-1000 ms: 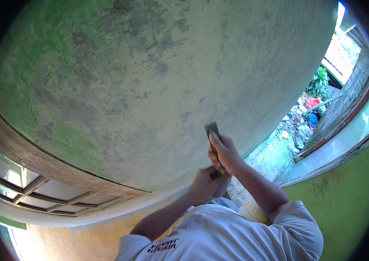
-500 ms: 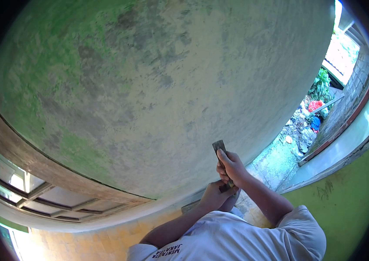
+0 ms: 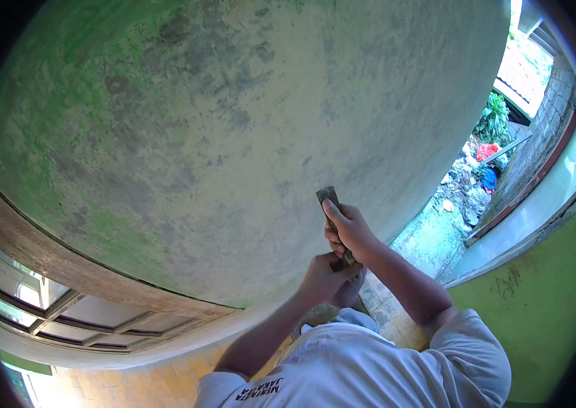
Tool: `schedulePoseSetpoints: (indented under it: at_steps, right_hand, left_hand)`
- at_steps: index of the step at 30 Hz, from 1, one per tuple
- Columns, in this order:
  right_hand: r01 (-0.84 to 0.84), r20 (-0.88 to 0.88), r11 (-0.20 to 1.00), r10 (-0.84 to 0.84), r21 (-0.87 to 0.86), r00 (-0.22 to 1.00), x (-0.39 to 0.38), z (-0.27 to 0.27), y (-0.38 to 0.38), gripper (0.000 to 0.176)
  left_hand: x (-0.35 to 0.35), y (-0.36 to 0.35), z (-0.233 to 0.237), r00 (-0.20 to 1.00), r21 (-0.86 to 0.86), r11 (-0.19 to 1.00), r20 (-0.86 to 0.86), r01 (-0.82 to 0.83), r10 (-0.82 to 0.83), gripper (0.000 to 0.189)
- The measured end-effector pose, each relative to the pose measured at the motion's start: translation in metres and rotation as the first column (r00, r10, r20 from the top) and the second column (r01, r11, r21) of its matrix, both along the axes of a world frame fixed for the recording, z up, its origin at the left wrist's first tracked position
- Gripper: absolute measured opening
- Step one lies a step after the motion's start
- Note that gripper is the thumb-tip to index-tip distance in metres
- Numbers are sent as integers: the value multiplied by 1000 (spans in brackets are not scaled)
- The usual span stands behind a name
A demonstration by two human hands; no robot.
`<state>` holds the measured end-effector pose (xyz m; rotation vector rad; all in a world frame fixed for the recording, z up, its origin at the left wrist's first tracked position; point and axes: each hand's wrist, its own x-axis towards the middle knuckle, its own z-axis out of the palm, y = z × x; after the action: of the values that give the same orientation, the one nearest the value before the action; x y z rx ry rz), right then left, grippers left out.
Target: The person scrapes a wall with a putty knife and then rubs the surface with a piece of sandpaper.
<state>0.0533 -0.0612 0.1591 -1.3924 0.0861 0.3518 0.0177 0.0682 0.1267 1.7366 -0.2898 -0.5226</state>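
Observation:
My right hand (image 3: pixel 350 230) is closed round a narrow, dark, flat scraper-like tool (image 3: pixel 326 195), its square end sticking up past my thumb. Just below, my left hand (image 3: pixel 323 277) has its fingers closed at the tool's lower end, where a small yellowish bit shows. Most of the tool's middle is hidden by my fingers. Both hands are in front of the large wall (image 3: pixel 233 177), whose green paint is partly covered by pale grey, patchy filler.
A wooden-framed window (image 3: pixel 63 309) lies at the lower left. On the right, a narrow passage (image 3: pixel 430 234) holds rubble, a red bag (image 3: pixel 487 151) and plants (image 3: pixel 495 117). A low green wall (image 3: pixel 526 313) stands at the right. Yellowish floor tiles (image 3: pixel 138 384) show below.
Both hands have risen together with the tool and shifted slightly left in view. The camera view has shifted a little too. My grip on the tool looks much the same.

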Motion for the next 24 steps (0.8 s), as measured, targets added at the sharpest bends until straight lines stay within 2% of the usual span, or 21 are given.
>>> schedulePoseSetpoints:
  at_steps: [2, 3, 5, 8, 9, 10, 12, 13, 14, 17, 20, 21, 22, 24]
  right_hand:
    - [27, 55, 999, -30, 42, 998, 13, 7, 4, 45]
    - [75, 19, 995, -77, 61, 997, 11, 10, 4, 45]
    - [72, 15, 996, -73, 59, 997, -1, 6, 1, 44]
    - [57, -1, 998, -57, 28, 998, -14, -1, -3, 44]
    - [40, 11, 999, -40, -1, 999, -11, -4, -3, 44]
    - [25, 18, 999, -24, -31, 1000, -11, -4, -1, 44]
    - [51, 79, 998, -48, -41, 996, 7, 10, 4, 44]
    - [45, 121, 999, -45, 3, 992, 13, 18, 6, 44]
    - [33, 171, 998, -41, 47, 984, 17, 25, 8, 44]
    - [64, 72, 998, -66, 24, 995, 0, 12, 5, 44]
    - [46, -1, 999, -46, -4, 999, -13, -11, 5, 44]
    - [24, -39, 1000, -25, -16, 999, -14, -14, 4, 44]
    - [24, -44, 1000, -25, -19, 999, -8, -5, 6, 44]
    - [34, 92, 999, -34, 4, 995, 13, 20, 12, 44]
  left_hand:
    - [1, -3, -8, 1000, -11, 1000, 24, -17, 17, 34]
    - [0, -5, -12, 1000, -10, 1000, 21, -20, 20, 34]
    - [-7, -7, -22, 1000, -86, 996, 4, -18, 18, 34]
    - [-30, -9, -16, 998, 20, 1000, 57, 8, -9, 33]
    - [-30, -11, -32, 998, -39, 999, 59, -5, 8, 32]
    - [-23, -11, -25, 998, -45, 999, 58, -7, 10, 32]
    - [5, -3, -4, 997, -87, 995, -57, -51, 46, 31]
    - [17, 2, 6, 999, -24, 1000, 38, -2, 3, 30]
    - [16, 2, 5, 999, -24, 1000, 46, -7, 9, 30]
    - [-5, -4, -15, 999, -91, 996, 34, -14, 17, 30]
    - [-31, -4, -34, 998, -82, 997, 59, -11, 16, 31]
    - [-31, -3, -21, 999, -60, 998, -47, -11, 8, 31]
    - [-20, -1, -13, 999, -64, 998, -52, -11, 7, 31]
    - [3, 3, 3, 999, -82, 996, -9, -45, 44, 31]
